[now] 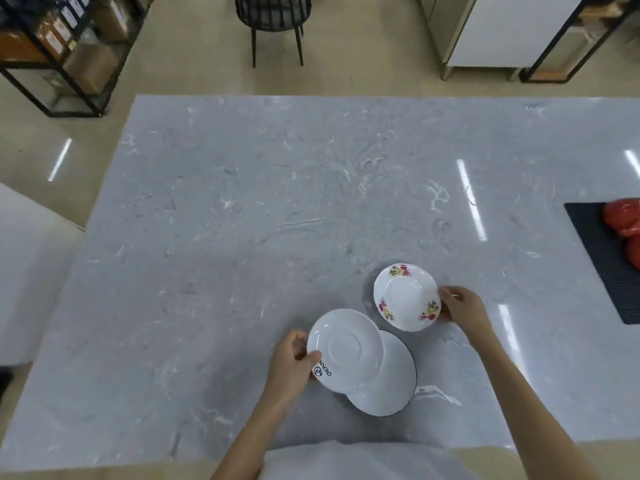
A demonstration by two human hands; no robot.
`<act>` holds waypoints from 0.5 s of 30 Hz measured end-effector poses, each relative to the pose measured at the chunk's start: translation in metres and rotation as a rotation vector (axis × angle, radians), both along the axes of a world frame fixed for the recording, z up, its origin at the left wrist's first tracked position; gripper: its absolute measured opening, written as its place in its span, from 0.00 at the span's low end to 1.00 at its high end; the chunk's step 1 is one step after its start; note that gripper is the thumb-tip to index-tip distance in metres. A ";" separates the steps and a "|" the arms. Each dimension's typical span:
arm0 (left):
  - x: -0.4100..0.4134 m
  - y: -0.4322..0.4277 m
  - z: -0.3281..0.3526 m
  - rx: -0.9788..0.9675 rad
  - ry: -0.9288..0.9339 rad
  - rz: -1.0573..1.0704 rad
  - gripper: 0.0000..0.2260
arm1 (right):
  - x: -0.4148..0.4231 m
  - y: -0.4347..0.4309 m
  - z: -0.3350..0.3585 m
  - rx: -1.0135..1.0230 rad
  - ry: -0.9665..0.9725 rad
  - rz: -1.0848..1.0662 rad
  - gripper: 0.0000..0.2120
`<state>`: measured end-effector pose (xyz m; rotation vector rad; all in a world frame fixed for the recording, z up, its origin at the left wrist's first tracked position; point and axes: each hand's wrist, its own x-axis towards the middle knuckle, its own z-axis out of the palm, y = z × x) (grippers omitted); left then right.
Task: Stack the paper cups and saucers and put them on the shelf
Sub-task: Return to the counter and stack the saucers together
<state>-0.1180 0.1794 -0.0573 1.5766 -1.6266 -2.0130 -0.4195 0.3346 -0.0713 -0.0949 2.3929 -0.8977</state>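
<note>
My left hand (pixel 292 367) grips the left rim of a white saucer with a dark logo (pixel 346 351), held tilted over another plain white saucer (pixel 389 381) that lies flat on the grey marble table (pixel 242 220). A smaller saucer with flower prints (pixel 405 301) is held by its right rim in my right hand (pixel 460 308), just behind and to the right of the other two. No paper cups are in view.
A black mat (pixel 602 258) with red objects (pixel 623 221) lies at the table's right edge. Beyond the table stand a black-framed shelf (pixel 65 53) at far left, a black chair (pixel 273 19) and a white cabinet (pixel 502 32).
</note>
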 end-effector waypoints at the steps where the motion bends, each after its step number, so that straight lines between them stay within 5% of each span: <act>1: -0.004 0.008 0.000 -0.020 -0.022 -0.009 0.07 | -0.003 0.002 -0.004 -0.024 -0.023 0.010 0.12; 15: -0.031 0.067 -0.003 -0.203 -0.263 -0.063 0.08 | -0.024 -0.002 -0.034 -0.164 -0.167 0.060 0.04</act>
